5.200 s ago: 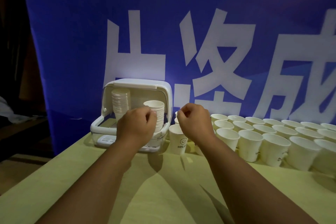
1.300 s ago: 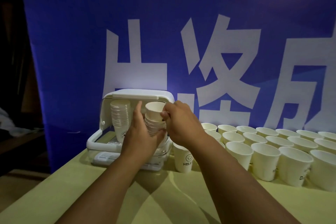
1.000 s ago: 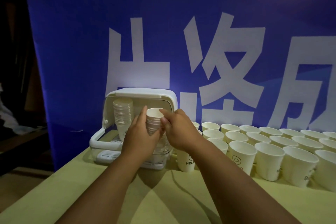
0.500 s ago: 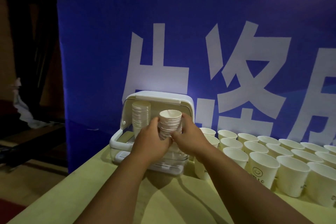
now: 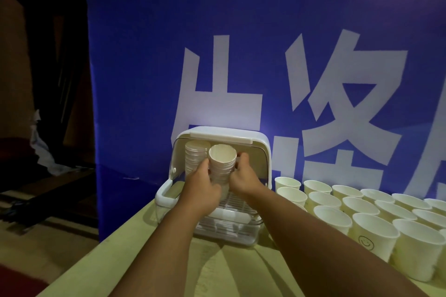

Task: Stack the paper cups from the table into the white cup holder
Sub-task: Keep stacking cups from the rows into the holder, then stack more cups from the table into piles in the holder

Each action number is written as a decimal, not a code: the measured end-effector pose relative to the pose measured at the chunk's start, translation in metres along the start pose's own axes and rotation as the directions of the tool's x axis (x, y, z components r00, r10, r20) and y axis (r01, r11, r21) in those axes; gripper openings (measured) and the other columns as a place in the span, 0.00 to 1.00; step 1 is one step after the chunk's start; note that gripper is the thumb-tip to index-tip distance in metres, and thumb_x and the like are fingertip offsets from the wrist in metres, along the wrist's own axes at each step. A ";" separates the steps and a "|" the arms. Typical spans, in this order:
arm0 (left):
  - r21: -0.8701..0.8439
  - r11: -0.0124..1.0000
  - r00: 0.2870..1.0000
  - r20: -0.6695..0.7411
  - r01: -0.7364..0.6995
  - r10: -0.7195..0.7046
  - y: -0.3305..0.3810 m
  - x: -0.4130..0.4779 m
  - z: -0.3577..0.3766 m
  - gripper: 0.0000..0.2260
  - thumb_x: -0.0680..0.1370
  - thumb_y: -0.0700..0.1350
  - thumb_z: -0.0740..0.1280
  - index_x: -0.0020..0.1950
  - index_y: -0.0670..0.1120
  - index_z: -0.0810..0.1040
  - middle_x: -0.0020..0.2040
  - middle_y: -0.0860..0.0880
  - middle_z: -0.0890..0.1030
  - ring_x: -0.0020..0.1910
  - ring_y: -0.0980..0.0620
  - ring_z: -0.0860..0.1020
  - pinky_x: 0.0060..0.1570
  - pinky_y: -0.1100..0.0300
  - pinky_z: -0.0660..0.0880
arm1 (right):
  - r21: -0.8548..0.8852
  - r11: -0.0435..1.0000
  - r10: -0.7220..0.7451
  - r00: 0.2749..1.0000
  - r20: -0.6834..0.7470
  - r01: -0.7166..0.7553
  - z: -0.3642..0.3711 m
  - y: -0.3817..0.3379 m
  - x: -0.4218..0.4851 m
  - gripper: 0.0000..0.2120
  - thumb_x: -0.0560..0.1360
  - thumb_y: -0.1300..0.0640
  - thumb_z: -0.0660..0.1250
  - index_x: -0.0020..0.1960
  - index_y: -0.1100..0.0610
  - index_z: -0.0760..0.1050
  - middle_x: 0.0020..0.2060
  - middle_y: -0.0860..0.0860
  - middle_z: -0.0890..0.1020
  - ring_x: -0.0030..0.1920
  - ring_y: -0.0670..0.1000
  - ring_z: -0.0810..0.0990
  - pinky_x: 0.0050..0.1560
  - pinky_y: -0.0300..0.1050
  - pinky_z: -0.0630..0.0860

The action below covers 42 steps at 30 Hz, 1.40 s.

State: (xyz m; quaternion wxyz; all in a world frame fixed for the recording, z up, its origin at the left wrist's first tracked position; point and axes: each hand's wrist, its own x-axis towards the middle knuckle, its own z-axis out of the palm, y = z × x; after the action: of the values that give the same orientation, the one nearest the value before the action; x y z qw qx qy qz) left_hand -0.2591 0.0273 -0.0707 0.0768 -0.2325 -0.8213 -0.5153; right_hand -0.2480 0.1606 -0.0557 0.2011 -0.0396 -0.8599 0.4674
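The white cup holder stands open at the table's far left edge, its lid raised. Inside it on the left stands a tall cup stack. A second stack of paper cups is tilted toward me, its top cup's mouth showing. My left hand grips this stack from the left and my right hand grips it from the right. The stack's bottom is hidden behind my hands. Several loose white paper cups stand in rows on the table to the right.
The yellow-green table ends just left of the holder, with a dark floor below. A blue banner with large white characters hangs right behind the holder and cups. One front cup bears a smiley print.
Earlier my right hand set a cup on the second stack while my left steadied it. Now both hands grip that stack and it leans toward me. My view has shifted left.
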 end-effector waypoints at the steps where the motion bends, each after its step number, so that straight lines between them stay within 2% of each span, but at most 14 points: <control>1: 0.001 1.000 1.000 0.021 0.004 -0.004 0.000 0.001 0.000 0.32 0.75 0.38 0.68 0.75 0.60 0.65 0.65 0.54 0.78 0.60 0.51 0.79 0.61 0.45 0.79 | 0.022 0.999 0.025 1.000 0.014 -0.025 0.000 0.001 0.002 0.29 0.81 0.53 0.66 0.74 0.48 0.53 0.63 0.52 0.76 0.59 0.51 0.78 0.63 0.54 0.77; 4: -0.003 0.999 0.996 0.066 0.054 -0.053 0.002 0.004 -0.002 0.36 0.76 0.38 0.67 0.77 0.61 0.56 0.64 0.55 0.75 0.59 0.49 0.78 0.59 0.42 0.79 | 0.075 0.995 0.057 0.998 0.013 -0.058 0.003 0.006 0.010 0.29 0.80 0.55 0.66 0.75 0.45 0.53 0.60 0.52 0.77 0.55 0.50 0.80 0.59 0.54 0.80; 8: 0.028 0.997 0.991 0.112 0.077 -0.080 0.004 0.006 -0.002 0.33 0.74 0.44 0.65 0.75 0.61 0.56 0.65 0.53 0.75 0.51 0.45 0.81 0.55 0.40 0.80 | 0.135 0.985 0.110 0.993 -0.031 -0.104 0.007 0.004 0.015 0.27 0.81 0.56 0.64 0.73 0.43 0.53 0.57 0.52 0.78 0.51 0.50 0.81 0.56 0.55 0.82; 12: 0.035 0.996 0.987 0.138 0.082 -0.086 0.003 0.010 0.000 0.37 0.78 0.36 0.62 0.82 0.61 0.54 0.77 0.51 0.67 0.62 0.42 0.78 0.61 0.42 0.79 | 0.194 0.973 0.132 0.990 -0.040 -0.122 0.007 0.003 0.014 0.24 0.82 0.60 0.61 0.73 0.45 0.56 0.60 0.53 0.76 0.53 0.50 0.80 0.56 0.52 0.81; 14: 0.052 0.995 0.983 0.157 0.083 -0.090 0.003 0.012 0.000 0.38 0.78 0.36 0.62 0.83 0.61 0.52 0.79 0.49 0.66 0.65 0.40 0.77 0.64 0.41 0.78 | 0.191 0.976 0.122 0.991 -0.053 -0.109 0.008 0.004 0.014 0.23 0.83 0.60 0.60 0.73 0.45 0.58 0.62 0.53 0.76 0.56 0.52 0.79 0.57 0.51 0.81; 17: 0.068 0.995 0.982 0.167 0.077 -0.088 0.002 0.014 0.000 0.39 0.78 0.36 0.63 0.83 0.61 0.52 0.74 0.47 0.71 0.65 0.39 0.77 0.63 0.41 0.78 | 0.216 0.969 0.133 0.989 -0.060 -0.117 0.009 0.004 0.011 0.24 0.83 0.60 0.60 0.75 0.46 0.58 0.62 0.53 0.76 0.53 0.50 0.78 0.50 0.44 0.80; 20: 0.005 0.996 0.992 0.093 0.089 -0.089 0.002 0.012 0.002 0.33 0.77 0.36 0.65 0.80 0.57 0.62 0.65 0.51 0.74 0.56 0.43 0.80 0.55 0.46 0.81 | 0.215 0.969 0.135 0.990 -0.046 -0.122 0.004 0.001 0.003 0.25 0.83 0.60 0.61 0.76 0.47 0.58 0.59 0.52 0.76 0.48 0.45 0.78 0.49 0.43 0.79; 22: -0.049 0.994 0.995 0.014 0.098 -0.097 0.003 0.008 0.003 0.25 0.77 0.37 0.67 0.72 0.55 0.70 0.59 0.54 0.76 0.53 0.45 0.81 0.49 0.49 0.80 | 0.187 0.976 0.123 0.992 -0.042 -0.113 0.000 -0.001 -0.006 0.25 0.82 0.60 0.62 0.76 0.48 0.58 0.55 0.50 0.74 0.45 0.45 0.77 0.49 0.43 0.79; 24: -0.049 0.997 0.996 -0.058 0.068 -0.070 0.005 0.002 0.005 0.15 0.78 0.39 0.68 0.61 0.54 0.76 0.55 0.54 0.79 0.51 0.48 0.81 0.48 0.51 0.80 | 0.145 0.985 0.107 0.991 -0.080 -0.095 -0.004 -0.002 -0.018 0.24 0.81 0.60 0.63 0.74 0.49 0.61 0.57 0.51 0.75 0.47 0.47 0.78 0.50 0.44 0.80; 27: -0.027 1.000 0.996 -0.085 0.004 -0.006 0.012 -0.011 0.007 0.06 0.79 0.41 0.68 0.49 0.53 0.79 0.46 0.51 0.83 0.46 0.50 0.81 0.45 0.54 0.80 | 0.038 0.998 0.063 0.973 -0.224 -0.056 -0.013 -0.003 -0.035 0.11 0.80 0.59 0.64 0.61 0.52 0.73 0.52 0.49 0.80 0.49 0.48 0.80 0.49 0.42 0.79; 28: -0.008 1.000 0.997 -0.074 -0.009 0.008 0.016 -0.017 0.008 0.05 0.80 0.42 0.68 0.47 0.52 0.80 0.44 0.51 0.83 0.44 0.50 0.81 0.44 0.55 0.79 | 0.000 0.999 0.047 0.961 -0.274 -0.049 -0.017 -0.003 -0.041 0.05 0.80 0.59 0.65 0.55 0.53 0.76 0.47 0.48 0.81 0.46 0.48 0.80 0.47 0.41 0.78; 30: 0.037 0.999 0.998 -0.048 -0.028 0.030 0.026 -0.030 0.009 0.05 0.80 0.44 0.68 0.44 0.51 0.80 0.41 0.50 0.83 0.42 0.50 0.81 0.44 0.53 0.80 | -0.041 0.998 0.022 0.940 -0.342 -0.038 -0.029 -0.004 -0.055 0.04 0.79 0.58 0.65 0.46 0.54 0.78 0.40 0.48 0.81 0.43 0.48 0.80 0.45 0.44 0.80; 37: 0.135 0.989 0.998 0.020 -0.062 0.060 0.070 -0.080 0.028 0.08 0.80 0.46 0.66 0.41 0.49 0.79 0.38 0.49 0.81 0.41 0.47 0.80 0.44 0.51 0.79 | -0.034 0.997 0.047 0.905 -0.424 -0.068 -0.086 -0.001 -0.127 0.05 0.80 0.56 0.66 0.47 0.53 0.80 0.40 0.48 0.82 0.42 0.46 0.80 0.46 0.42 0.80; 42: 0.177 0.975 0.987 0.112 -0.132 0.114 0.106 -0.119 0.067 0.08 0.79 0.49 0.66 0.41 0.51 0.79 0.37 0.53 0.82 0.39 0.50 0.80 0.42 0.53 0.79 | -0.130 0.984 0.045 0.871 -0.490 -0.124 -0.146 0.021 -0.193 0.05 0.79 0.56 0.66 0.49 0.50 0.81 0.40 0.44 0.82 0.41 0.44 0.81 0.45 0.39 0.80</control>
State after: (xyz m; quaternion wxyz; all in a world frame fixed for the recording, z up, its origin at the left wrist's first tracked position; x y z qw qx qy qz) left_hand -0.0981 0.0887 -0.0594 0.0882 -0.3006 -0.8522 -0.4190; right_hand -0.0181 0.2378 -0.0616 0.3857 -0.2087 -0.8136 0.3817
